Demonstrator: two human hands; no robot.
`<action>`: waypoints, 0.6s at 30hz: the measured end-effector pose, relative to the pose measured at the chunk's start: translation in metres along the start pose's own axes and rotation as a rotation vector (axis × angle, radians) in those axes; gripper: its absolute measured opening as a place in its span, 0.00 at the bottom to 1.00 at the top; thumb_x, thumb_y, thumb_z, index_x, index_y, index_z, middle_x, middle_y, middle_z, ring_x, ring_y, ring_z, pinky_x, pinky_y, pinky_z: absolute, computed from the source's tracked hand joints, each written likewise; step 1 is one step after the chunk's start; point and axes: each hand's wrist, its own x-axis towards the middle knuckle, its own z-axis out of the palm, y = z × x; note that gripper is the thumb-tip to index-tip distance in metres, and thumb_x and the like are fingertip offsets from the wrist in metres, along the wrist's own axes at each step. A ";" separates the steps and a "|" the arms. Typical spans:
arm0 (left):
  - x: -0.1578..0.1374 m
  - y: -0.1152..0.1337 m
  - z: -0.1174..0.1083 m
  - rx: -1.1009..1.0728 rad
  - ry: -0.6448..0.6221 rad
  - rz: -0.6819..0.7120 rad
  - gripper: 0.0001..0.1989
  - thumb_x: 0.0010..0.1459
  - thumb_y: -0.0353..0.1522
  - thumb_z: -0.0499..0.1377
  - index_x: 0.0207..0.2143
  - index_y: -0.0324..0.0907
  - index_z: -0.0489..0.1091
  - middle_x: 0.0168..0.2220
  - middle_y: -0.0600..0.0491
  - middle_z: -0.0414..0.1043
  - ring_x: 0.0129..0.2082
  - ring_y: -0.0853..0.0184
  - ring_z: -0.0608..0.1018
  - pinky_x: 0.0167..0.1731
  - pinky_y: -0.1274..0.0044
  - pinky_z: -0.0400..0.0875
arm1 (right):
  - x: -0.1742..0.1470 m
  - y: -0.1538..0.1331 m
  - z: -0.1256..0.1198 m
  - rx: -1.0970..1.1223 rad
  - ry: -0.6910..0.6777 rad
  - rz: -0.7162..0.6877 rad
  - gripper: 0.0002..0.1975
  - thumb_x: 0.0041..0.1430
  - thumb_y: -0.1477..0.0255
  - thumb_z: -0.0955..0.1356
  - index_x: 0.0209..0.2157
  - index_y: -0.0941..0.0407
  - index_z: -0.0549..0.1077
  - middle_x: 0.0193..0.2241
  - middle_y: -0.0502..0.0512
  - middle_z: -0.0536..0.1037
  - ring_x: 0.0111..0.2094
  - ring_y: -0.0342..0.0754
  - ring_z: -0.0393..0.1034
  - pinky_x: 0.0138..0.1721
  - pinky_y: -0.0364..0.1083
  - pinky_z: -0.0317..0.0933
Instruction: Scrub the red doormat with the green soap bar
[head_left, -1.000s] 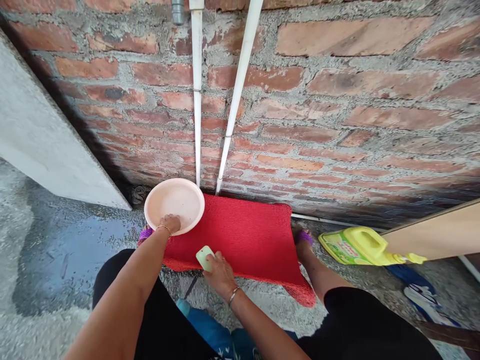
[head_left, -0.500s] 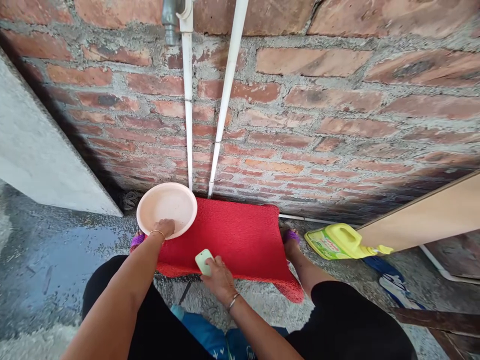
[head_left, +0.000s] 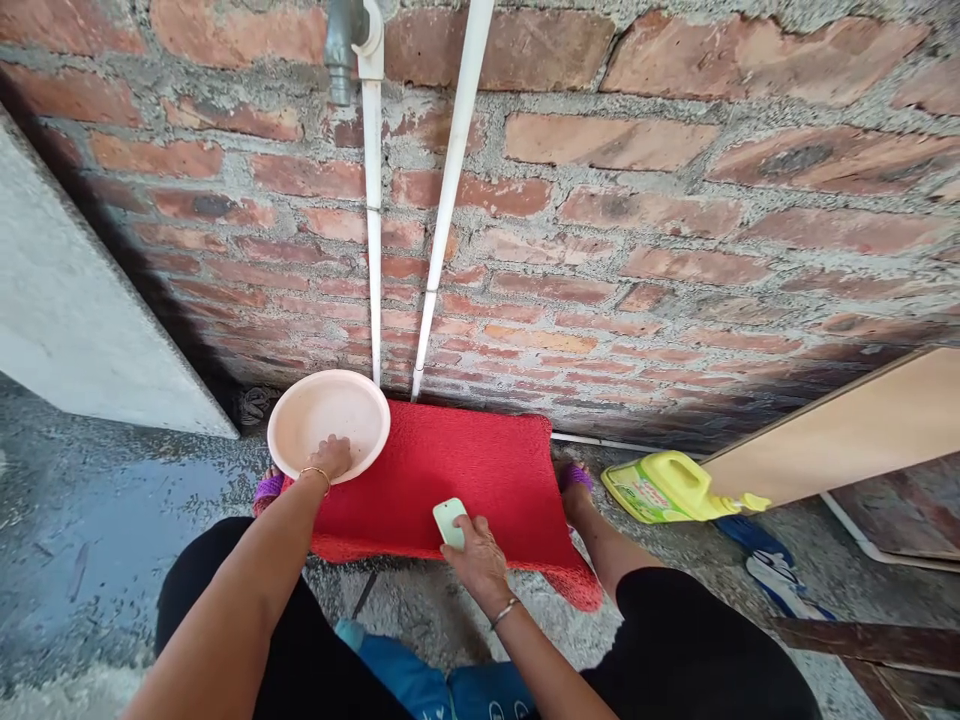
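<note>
My left hand [head_left: 331, 457] reaches into a pale pink plastic basin [head_left: 281, 440] at the left end of a red textured mat [head_left: 480, 450]. Its fingers look loosely apart, with nothing visible in them; any water inside is hard to make out. My right hand [head_left: 478, 560] is closed around a pale green, rounded scrub brush [head_left: 449, 521] with a small hole near its end. The brush lies flat over the mat's near half, its underside hidden. The mat drapes over a low support, and its frayed near edge hangs down.
A brick wall [head_left: 525, 240] with white pipes [head_left: 446, 220] and a tap [head_left: 339, 60] rises behind. A yellow detergent jug [head_left: 664, 487] lies right of the mat, near a slipper [head_left: 787, 580] and a tan board [head_left: 847, 430]. A pale slab [head_left: 105, 290] leans at left beside wet floor.
My right hand has moved right along the mat with the brush. The left hand stays in the basin, its fingers slightly lifted. The view has shifted a little.
</note>
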 end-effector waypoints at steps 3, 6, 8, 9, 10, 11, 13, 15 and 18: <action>-0.002 0.001 0.001 -0.024 0.060 -0.058 0.24 0.62 0.37 0.48 0.60 0.46 0.63 0.63 0.39 0.58 0.61 0.48 0.66 0.51 0.57 0.67 | 0.009 -0.031 0.007 -0.017 -0.013 -0.113 0.20 0.53 0.68 0.69 0.50 0.50 0.71 0.48 0.56 0.70 0.49 0.52 0.69 0.48 0.46 0.60; 0.002 -0.001 0.003 -0.002 0.055 -0.100 0.32 0.60 0.41 0.53 0.66 0.50 0.55 0.67 0.39 0.51 0.64 0.44 0.60 0.52 0.53 0.64 | 0.020 -0.047 0.011 -0.036 -0.022 -0.174 0.20 0.53 0.68 0.69 0.49 0.50 0.71 0.49 0.57 0.70 0.49 0.53 0.69 0.49 0.47 0.60; 0.007 -0.003 0.007 0.031 0.043 -0.129 0.35 0.60 0.43 0.53 0.68 0.52 0.49 0.70 0.39 0.44 0.66 0.40 0.54 0.52 0.49 0.62 | 0.025 -0.041 0.010 -0.038 -0.033 -0.164 0.20 0.53 0.68 0.69 0.50 0.50 0.71 0.49 0.58 0.70 0.49 0.52 0.69 0.49 0.47 0.60; 0.011 -0.004 0.009 0.048 0.034 -0.144 0.35 0.61 0.43 0.52 0.69 0.53 0.48 0.71 0.40 0.43 0.66 0.39 0.53 0.52 0.48 0.61 | 0.027 -0.033 0.008 -0.035 -0.035 -0.141 0.20 0.53 0.68 0.69 0.50 0.50 0.71 0.49 0.57 0.70 0.48 0.52 0.69 0.49 0.46 0.60; 0.014 -0.005 0.011 0.063 0.021 -0.152 0.35 0.61 0.43 0.52 0.69 0.53 0.47 0.71 0.40 0.42 0.66 0.37 0.52 0.51 0.48 0.61 | 0.028 -0.023 0.006 -0.029 -0.034 -0.104 0.20 0.54 0.68 0.69 0.50 0.50 0.71 0.48 0.57 0.70 0.48 0.51 0.69 0.48 0.46 0.61; 0.018 -0.005 0.013 0.074 0.012 -0.154 0.35 0.61 0.43 0.51 0.69 0.53 0.47 0.71 0.40 0.42 0.66 0.36 0.53 0.51 0.47 0.62 | 0.029 -0.011 0.002 -0.025 -0.028 -0.057 0.19 0.54 0.67 0.68 0.49 0.50 0.71 0.48 0.56 0.70 0.47 0.50 0.70 0.47 0.45 0.61; 0.023 -0.005 0.016 0.093 0.005 -0.154 0.36 0.61 0.43 0.51 0.70 0.53 0.46 0.71 0.38 0.42 0.65 0.35 0.55 0.49 0.48 0.63 | 0.030 0.011 -0.004 -0.019 -0.004 0.055 0.18 0.56 0.66 0.67 0.49 0.49 0.71 0.47 0.55 0.70 0.45 0.49 0.70 0.44 0.45 0.62; 0.026 -0.004 0.019 0.114 0.010 -0.162 0.36 0.61 0.43 0.51 0.70 0.52 0.45 0.71 0.37 0.40 0.65 0.34 0.56 0.48 0.48 0.64 | 0.032 0.024 -0.009 -0.005 0.035 0.140 0.17 0.57 0.64 0.66 0.49 0.49 0.70 0.45 0.54 0.71 0.44 0.49 0.71 0.42 0.45 0.63; 0.027 -0.003 0.020 0.154 0.012 -0.151 0.36 0.62 0.42 0.50 0.70 0.51 0.44 0.71 0.35 0.40 0.64 0.32 0.56 0.46 0.47 0.65 | 0.036 0.015 -0.010 0.043 0.090 0.115 0.16 0.57 0.63 0.67 0.48 0.48 0.71 0.43 0.53 0.71 0.42 0.49 0.71 0.41 0.45 0.62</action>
